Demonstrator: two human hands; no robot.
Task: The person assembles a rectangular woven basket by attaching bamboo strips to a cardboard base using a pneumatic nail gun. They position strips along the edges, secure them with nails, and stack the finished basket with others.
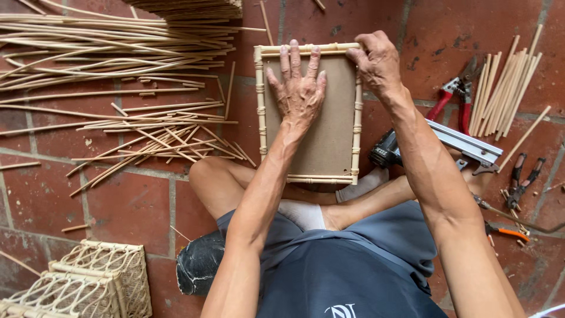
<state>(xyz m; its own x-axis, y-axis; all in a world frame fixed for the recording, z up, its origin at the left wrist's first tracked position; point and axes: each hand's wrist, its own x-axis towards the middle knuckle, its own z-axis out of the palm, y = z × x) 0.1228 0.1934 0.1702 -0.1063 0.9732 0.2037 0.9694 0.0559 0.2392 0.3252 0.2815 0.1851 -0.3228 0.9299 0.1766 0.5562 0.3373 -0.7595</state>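
Grey shorts and crossed legs fill the lower middle of the frame, with woven rattan baskets (94, 277) at lower left. Above the knees lies a rattan frame (259, 100) with a brown board (329, 141) set inside; all four sides look joined and bound. The left hand (297, 88) lies flat and open on the board, pressing it down. The right hand (376, 62) pinches the frame's upper right corner. A nail gun (453, 144) lies idle right of the frame, so fixing the board seems not yet done. Red pruners (453, 97) and cut sticks (506, 82) sit at upper right, long canes (106, 41) at upper left.
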